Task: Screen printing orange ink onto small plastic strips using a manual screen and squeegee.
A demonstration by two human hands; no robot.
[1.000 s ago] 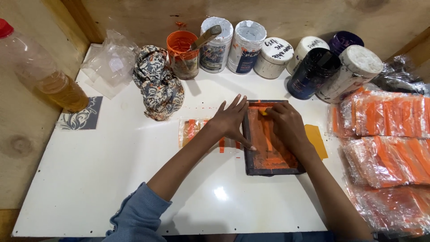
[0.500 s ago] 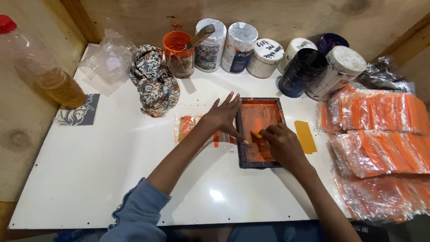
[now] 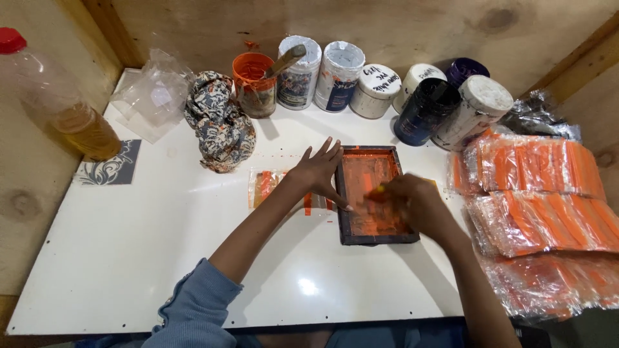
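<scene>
The left hand [image 3: 317, 169] lies with fingers spread flat against the left edge of the dark-framed printing screen [image 3: 372, 193] mid-surface, pinning it steady, while the right hand [image 3: 412, 203] closes, blurred, on what seems a small squeegee inside, orange ink below.

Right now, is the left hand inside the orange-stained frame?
No. The left hand lies flat on the white table, its fingers against the frame's outer left edge.
</scene>
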